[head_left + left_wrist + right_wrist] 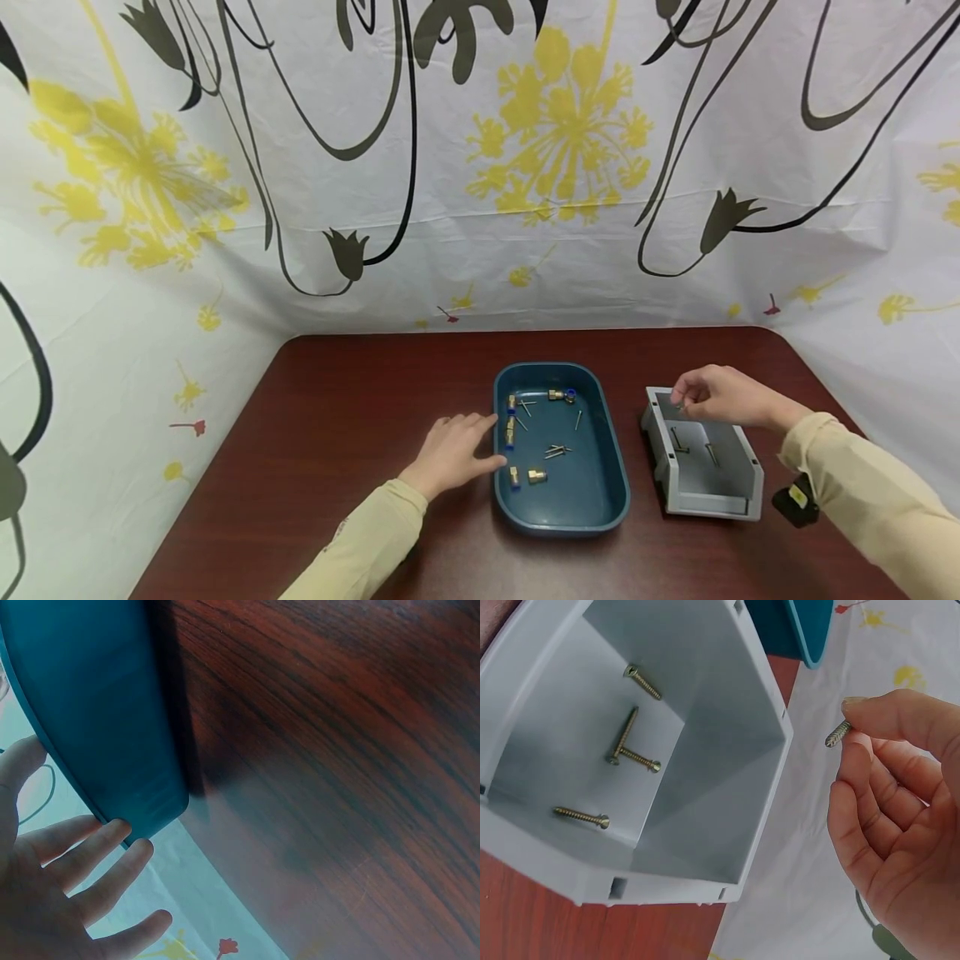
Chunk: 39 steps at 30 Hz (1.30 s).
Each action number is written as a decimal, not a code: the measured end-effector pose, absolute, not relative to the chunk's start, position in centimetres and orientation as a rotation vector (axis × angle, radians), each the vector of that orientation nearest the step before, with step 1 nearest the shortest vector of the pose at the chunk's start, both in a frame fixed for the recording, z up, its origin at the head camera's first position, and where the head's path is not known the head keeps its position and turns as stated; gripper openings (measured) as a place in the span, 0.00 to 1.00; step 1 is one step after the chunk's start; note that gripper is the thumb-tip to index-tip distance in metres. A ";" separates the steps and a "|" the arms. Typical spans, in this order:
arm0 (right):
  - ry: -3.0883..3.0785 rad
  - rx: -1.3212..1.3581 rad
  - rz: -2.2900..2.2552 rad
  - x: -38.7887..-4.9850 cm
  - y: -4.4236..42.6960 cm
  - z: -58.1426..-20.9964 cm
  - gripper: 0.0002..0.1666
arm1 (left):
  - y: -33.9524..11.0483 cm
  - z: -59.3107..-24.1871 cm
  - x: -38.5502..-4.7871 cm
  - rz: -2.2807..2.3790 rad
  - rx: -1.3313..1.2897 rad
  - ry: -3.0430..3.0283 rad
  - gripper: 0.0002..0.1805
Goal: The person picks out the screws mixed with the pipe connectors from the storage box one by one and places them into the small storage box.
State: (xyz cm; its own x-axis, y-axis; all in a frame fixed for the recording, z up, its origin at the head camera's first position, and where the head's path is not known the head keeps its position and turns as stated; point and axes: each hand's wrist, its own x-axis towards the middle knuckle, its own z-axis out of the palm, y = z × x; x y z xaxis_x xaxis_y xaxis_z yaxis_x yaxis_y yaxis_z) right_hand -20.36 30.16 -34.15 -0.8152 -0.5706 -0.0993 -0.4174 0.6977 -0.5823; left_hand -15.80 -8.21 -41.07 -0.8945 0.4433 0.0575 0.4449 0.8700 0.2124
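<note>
In the right wrist view, the right hand [900, 795] pinches a screw [838, 734] between thumb and index finger, beside the grey bin [705, 817]. Several screws lie on the bin's floor, among them one [580, 817] near its lower wall. From the head view, the right hand [731, 397] is over the far end of the grey bin [675, 492]. The left hand [454, 455] touches the left rim of the blue tray [585, 500] with spread fingers. Brass fittings, one of them [537, 476] near the tray's front, and small screws [557, 451] lie in the tray.
The dark red-brown table [360, 417] carries the tray and, to its right, the bin. A black device [797, 502] is at the right wrist, beside the bin. Behind the table hangs a white cloth [435, 250] with yellow and grey flower patterns.
</note>
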 end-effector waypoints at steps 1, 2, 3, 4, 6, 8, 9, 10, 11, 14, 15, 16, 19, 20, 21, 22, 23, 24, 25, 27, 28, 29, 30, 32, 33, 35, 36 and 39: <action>2.637 -0.785 -0.803 -20.4 30.3 -34.2 0.06 | -8.2 -41.1 -15.8 -0.342 -0.725 -3.027 0.35; 2.638 -0.785 -0.801 -20.4 30.4 -34.2 0.06 | -8.2 -41.0 -15.8 -0.336 -0.730 -3.022 0.35; 2.639 -0.782 -0.799 -20.4 30.5 -34.2 0.06 | -8.2 -41.0 -15.8 -0.331 -0.735 -3.017 0.35; 2.638 -0.781 -0.798 -20.4 30.6 -34.2 0.06 | -8.2 -41.0 -15.8 -0.324 -0.740 -3.013 0.35; 2.635 -0.779 -0.795 -20.4 30.7 -34.3 0.05 | -8.3 -41.0 -15.8 -0.312 -0.749 -3.006 0.35; 2.633 -0.774 -0.791 -20.5 30.9 -34.4 0.05 | -8.3 -41.0 -15.9 -0.308 -0.752 -3.004 0.35; 2.632 -0.772 -0.788 -20.5 30.9 -34.4 0.05 | -8.3 -41.0 -15.9 -0.308 -0.753 -3.004 0.35; 2.631 -0.769 -0.784 -20.5 31.0 -34.5 0.05 | -8.3 -41.0 -15.9 -0.307 -0.754 -3.004 0.35; 2.632 -0.765 -0.779 -20.5 31.0 -34.5 0.05 | -8.3 -41.0 -15.9 -0.308 -0.755 -3.003 0.35; 2.632 -0.750 -0.774 -20.5 31.2 -34.8 0.05 | -8.2 -40.9 -15.8 -0.309 -0.758 -3.000 0.35; 2.631 -0.742 -0.774 -20.5 31.2 -34.8 0.05 | -8.3 -40.9 -15.8 -0.308 -0.758 -3.000 0.35; 2.630 -0.741 -0.774 -20.5 31.2 -34.9 0.05 | -8.3 -41.0 -15.8 -0.305 -0.759 -2.999 0.35; 2.627 -0.732 -0.777 -20.4 31.4 -35.2 0.05 | -8.3 -41.0 -15.9 -0.301 -0.760 -2.997 0.35; 2.625 -0.732 -0.776 -20.4 31.4 -35.3 0.05 | -8.3 -41.0 -15.9 -0.302 -0.760 -2.998 0.35; 2.623 -0.734 -0.776 -20.4 31.4 -35.4 0.05 | -8.3 -41.0 -15.9 -0.303 -0.759 -2.999 0.35; 2.623 -0.736 -0.775 -20.4 31.5 -35.5 0.05 | -8.3 -41.0 -15.9 -0.307 -0.757 -3.001 0.35; 2.624 -0.732 -0.775 -20.3 31.5 -35.5 0.05 | -8.3 -41.0 -15.9 -0.310 -0.756 -3.002 0.35; 2.625 -0.731 -0.773 -20.3 31.5 -35.6 0.04 | -8.3 -41.0 -15.9 -0.314 -0.755 -3.003 0.35; 2.627 -0.735 -0.767 -20.3 31.5 -35.7 0.04 | -8.3 -41.0 -15.9 -0.317 -0.754 -3.005 0.35; 2.633 -0.736 -0.762 -20.3 31.6 -35.9 0.04 | -8.3 -41.0 -15.9 -0.318 -0.754 -3.007 0.35; 2.635 -0.737 -0.758 -20.3 31.7 -36.0 0.05 | -8.3 -41.0 -15.8 -0.317 -0.754 -3.007 0.35; 2.637 -0.739 -0.754 -20.3 31.7 -36.1 0.05 | -8.3 -41.0 -15.8 -0.316 -0.756 -3.007 0.35; 2.638 -0.740 -0.750 -20.3 31.8 -36.2 0.05 | -8.3 -41.0 -15.8 -0.317 -0.756 -3.007 0.35; 2.636 -0.743 -0.751 -20.3 31.9 -36.3 0.06 | -8.3 -40.9 -15.8 -0.314 -0.756 -3.007 0.35; 2.636 -0.744 -0.752 -20.3 31.9 -36.4 0.06 | -8.3 -40.9 -15.8 -0.314 -0.755 -3.008 0.35; 2.638 -0.745 -0.755 -20.3 32.0 -36.5 0.06 | -8.3 -40.9 -15.8 -0.315 -0.753 -3.010 0.35; 2.637 -0.745 -0.758 -20.3 32.0 -36.5 0.06 | -8.3 -40.9 -15.8 -0.315 -0.751 -3.011 0.35; 2.639 -0.742 -0.765 -20.3 31.9 -36.5 0.06 | -8.3 -40.9 -15.8 -0.317 -0.748 -3.014 0.35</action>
State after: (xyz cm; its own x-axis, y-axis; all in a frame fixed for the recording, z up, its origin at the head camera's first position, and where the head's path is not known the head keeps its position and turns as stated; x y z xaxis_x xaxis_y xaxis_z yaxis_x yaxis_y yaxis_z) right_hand -20.34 31.92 -36.47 -0.8237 -0.5513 -0.1326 -0.3949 0.7255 -0.5636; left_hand -15.79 -8.26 -40.89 -0.8848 0.4609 0.0681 0.4650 0.8644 0.1915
